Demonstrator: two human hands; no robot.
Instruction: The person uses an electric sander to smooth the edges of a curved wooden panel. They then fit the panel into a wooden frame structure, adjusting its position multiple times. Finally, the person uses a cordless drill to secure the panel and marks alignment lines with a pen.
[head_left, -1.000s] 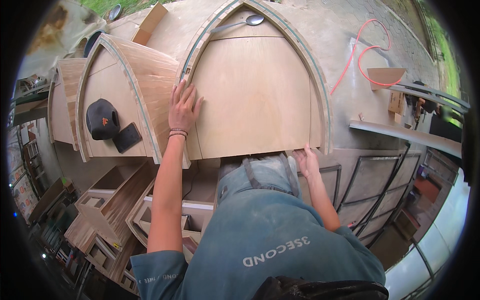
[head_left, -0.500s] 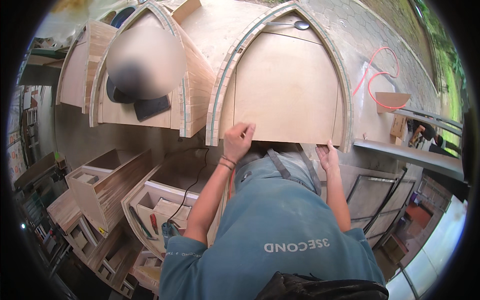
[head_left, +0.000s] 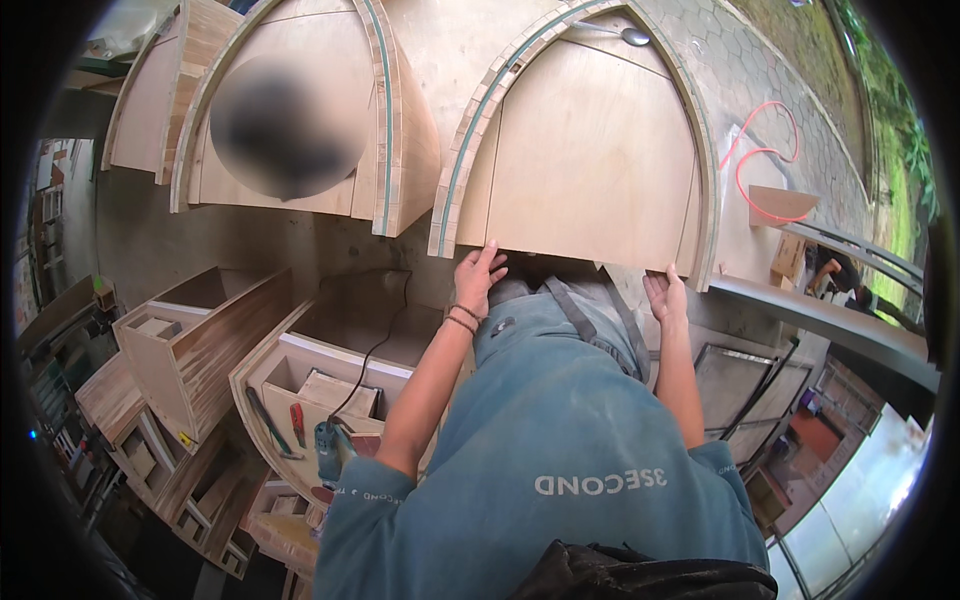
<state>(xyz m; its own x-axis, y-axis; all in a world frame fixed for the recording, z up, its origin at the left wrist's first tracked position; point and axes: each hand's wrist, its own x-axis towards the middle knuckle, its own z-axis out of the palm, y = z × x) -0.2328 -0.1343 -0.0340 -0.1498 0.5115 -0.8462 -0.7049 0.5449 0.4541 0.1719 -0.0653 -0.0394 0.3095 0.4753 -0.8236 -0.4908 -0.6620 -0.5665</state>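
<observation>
Before me lies a pointed-arch wooden case (head_left: 467, 165) with a strip-built rim and a thin green line along it. A pale plywood panel (head_left: 590, 150) fills its inside. My left hand (head_left: 478, 278) holds the panel's near edge toward the left, one finger on top. At the right end of that edge, my right hand (head_left: 664, 294) grips from below, palm partly showing, a fingertip at the edge. The undersides of the fingers are hidden. A metal spoon (head_left: 634, 37) lies at the arch's far tip.
To the left stands a similar arched case (head_left: 385, 120), partly covered by a blurred patch. Lower left are drawered wooden cases (head_left: 190, 360), a hammer (head_left: 268, 420), a red-handled tool (head_left: 298, 425) and a corded teal power tool (head_left: 327, 450). An orange hose (head_left: 740, 180) curls at right.
My left hand has gone from a loose curl above the panel's edge to gripping that edge. My right hand stays at its edge. The view has shifted slightly.
</observation>
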